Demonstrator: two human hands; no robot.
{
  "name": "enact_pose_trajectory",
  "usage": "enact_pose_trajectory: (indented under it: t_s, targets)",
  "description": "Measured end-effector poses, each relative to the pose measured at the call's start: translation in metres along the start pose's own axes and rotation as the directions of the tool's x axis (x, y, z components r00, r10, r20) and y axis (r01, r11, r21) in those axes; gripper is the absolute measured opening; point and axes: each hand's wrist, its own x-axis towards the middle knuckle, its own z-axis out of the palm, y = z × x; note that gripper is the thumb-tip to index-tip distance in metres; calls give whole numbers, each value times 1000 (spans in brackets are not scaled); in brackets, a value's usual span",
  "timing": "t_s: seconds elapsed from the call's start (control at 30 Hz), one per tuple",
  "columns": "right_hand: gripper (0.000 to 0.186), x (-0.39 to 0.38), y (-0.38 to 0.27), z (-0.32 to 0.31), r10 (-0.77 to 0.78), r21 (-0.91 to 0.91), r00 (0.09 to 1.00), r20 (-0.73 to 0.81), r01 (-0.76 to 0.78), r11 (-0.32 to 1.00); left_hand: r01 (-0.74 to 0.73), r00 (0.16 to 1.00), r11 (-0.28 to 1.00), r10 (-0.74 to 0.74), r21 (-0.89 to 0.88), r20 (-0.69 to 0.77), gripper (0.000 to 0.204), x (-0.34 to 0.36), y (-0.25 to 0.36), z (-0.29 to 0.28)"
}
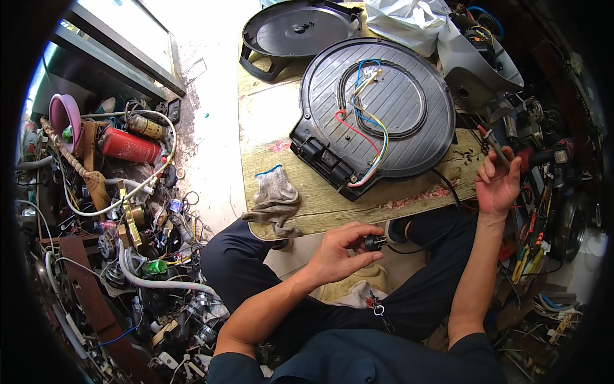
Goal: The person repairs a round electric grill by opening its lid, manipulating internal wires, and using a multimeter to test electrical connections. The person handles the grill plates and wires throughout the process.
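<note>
My left hand [345,251] pinches the black power plug [375,242] between thumb and fingers above my lap; its cord runs right toward the table. My right hand [500,182] is raised off the table's right edge, with its fingers closed around a slim pen-like tool [494,142] with a red end; its exact kind is hard to make out. Between the hands and the far side lies a round black electric griddle [409,144], underside up. Its ring-shaped heating element [419,96] and blue, red and yellow wires [385,137] are exposed.
A round black cover [275,32] lies at the table's far left. A grey-white work glove [275,195] hangs over the near edge. White plastic bags [409,22] and a grey housing [480,70] stand far right. Cluttered parts, a red cylinder [130,146] and hoses fill the left; hand tools [529,259] crowd the right.
</note>
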Motion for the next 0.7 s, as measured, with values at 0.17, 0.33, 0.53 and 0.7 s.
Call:
enact_pose_trajectory:
  t_s: [0.17, 0.33, 0.53, 0.7]
  targets:
    - [41, 0, 0, 2, -5, -3, 1000, 7, 5, 1000, -10, 1000, 1000, 10, 3, 7, 42, 0, -1, -1]
    - [41, 0, 1, 2, -3, 1, 1000, 13, 3, 1000, -43, 998, 999, 43, -14, -34, 41, 1, 1, 2]
    - [40, 0, 1, 2, 0, 6, 1000, 8, 0, 1000, -10, 1000, 1000, 10, 1, 4, 42, 1, -1, -1]
    - [39, 0, 0, 1, 3, 25, 999, 33, -4, 1000, 6, 1000, 1000, -6, -1, 4, 42, 1, -1, 0]
